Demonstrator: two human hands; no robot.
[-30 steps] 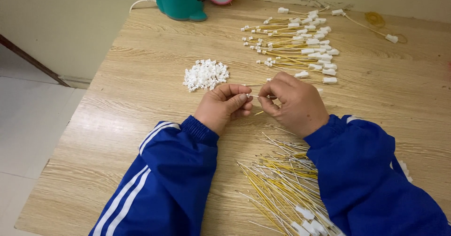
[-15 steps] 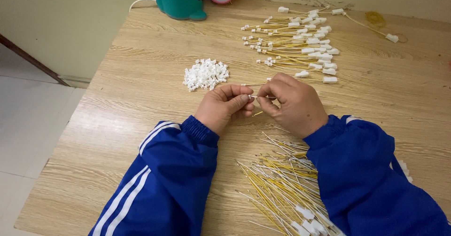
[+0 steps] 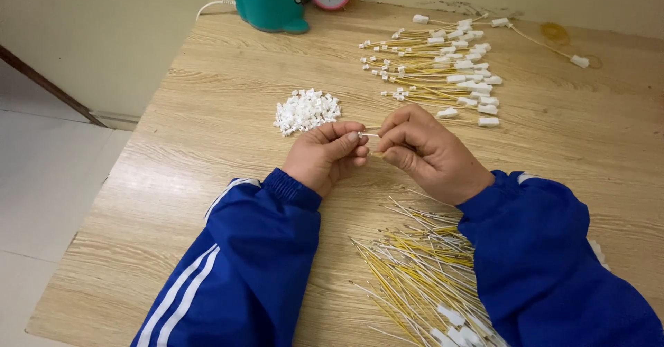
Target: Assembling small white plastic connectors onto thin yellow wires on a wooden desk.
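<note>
The left hand (image 3: 325, 155) and the right hand (image 3: 423, 152) meet over the middle of the wooden table (image 3: 207, 112), fingertips almost touching. The left hand's thumb and fingers are pinched shut on a small white plug (image 3: 353, 135). The right hand's fingers are closed around a thin wire (image 3: 369, 135) whose bare end runs across to that plug. Just beyond the left hand lies a heap of white plugs (image 3: 306, 110). Farther back is a spread of finished wires (image 3: 443, 70) with white ends. Near the person, between the 2 blue sleeves (image 3: 249, 250), lies a pile of yellow wires (image 3: 415, 278).
</note>
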